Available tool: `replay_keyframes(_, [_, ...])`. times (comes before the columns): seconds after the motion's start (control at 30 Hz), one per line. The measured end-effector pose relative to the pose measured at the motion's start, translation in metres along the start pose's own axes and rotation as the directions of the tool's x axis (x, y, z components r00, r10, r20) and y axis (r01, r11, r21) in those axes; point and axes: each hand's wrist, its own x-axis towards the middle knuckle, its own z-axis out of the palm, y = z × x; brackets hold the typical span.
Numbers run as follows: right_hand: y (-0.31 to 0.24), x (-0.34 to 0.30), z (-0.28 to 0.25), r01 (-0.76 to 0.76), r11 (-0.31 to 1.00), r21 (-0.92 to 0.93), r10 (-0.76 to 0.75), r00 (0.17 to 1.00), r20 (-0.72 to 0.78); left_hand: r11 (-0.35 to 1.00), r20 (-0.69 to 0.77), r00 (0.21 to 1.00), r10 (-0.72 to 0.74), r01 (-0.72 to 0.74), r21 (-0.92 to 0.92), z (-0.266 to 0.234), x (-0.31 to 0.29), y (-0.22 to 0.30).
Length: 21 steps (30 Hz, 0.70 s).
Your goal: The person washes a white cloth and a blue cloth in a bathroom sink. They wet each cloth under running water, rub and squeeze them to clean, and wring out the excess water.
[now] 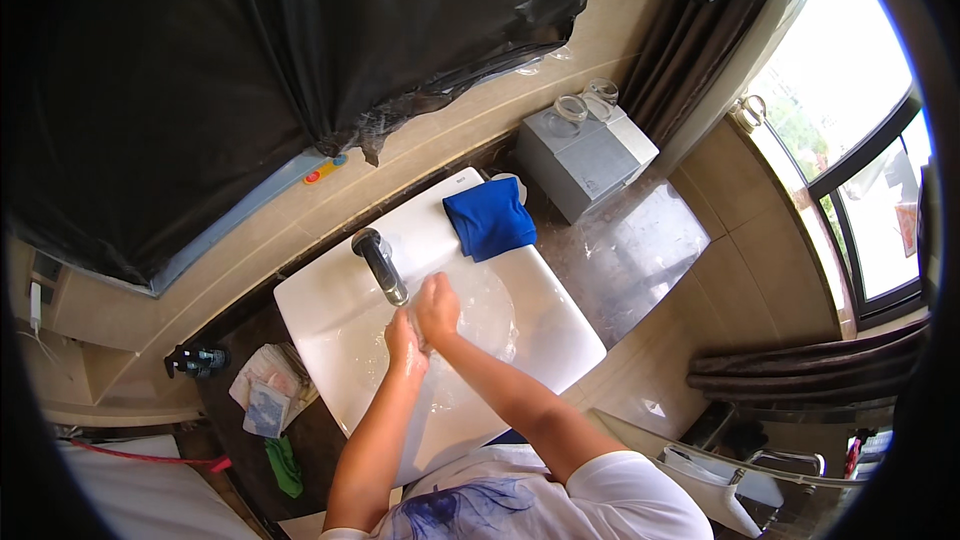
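Two bare forearms reach over a white washbasin (560, 325). The left hand (403, 342), wet, lies just below the spout, its fingers close together; the right hand (437, 310) lies beside it, its fingers bent inward. Whether the fingers enclose anything cannot be told. The chrome faucet (378, 262) rises from the basin's rear ledge, its spout ending at the hands. A folded blue cloth (492, 218) drapes the ledge's right end. Beyond, on the dark desk (645, 275), stands a grey box (575, 168) bearing glass vessels (570, 113); black sheeting (300, 70) hangs along the wall.
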Motion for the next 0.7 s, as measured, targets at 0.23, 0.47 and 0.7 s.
replay_keyframes(0.23, [-0.016, -0.021, -0.003, -0.121, 0.992, -0.023, 0.123, 0.975, 0.183, 0.994, -0.017, 0.996, 0.087, -0.088, -0.071, -0.006, 0.007, 0.020])
replay_keyframes(0.47, [-0.004, 0.000, -0.003, -0.183, 0.982, -0.038, 0.186, 0.980, 0.074, 0.988, 0.126, 0.981, -0.145, 0.150, -0.028, -0.009, -0.008, 0.022])
replay_keyframes(0.7, [0.036, 0.028, 0.013, -0.297, 0.848, 0.439, 0.275, 0.955, 0.115, 0.966, 0.332, 0.923, -0.193, 0.120, 0.227, -0.028, -0.026, 0.035])
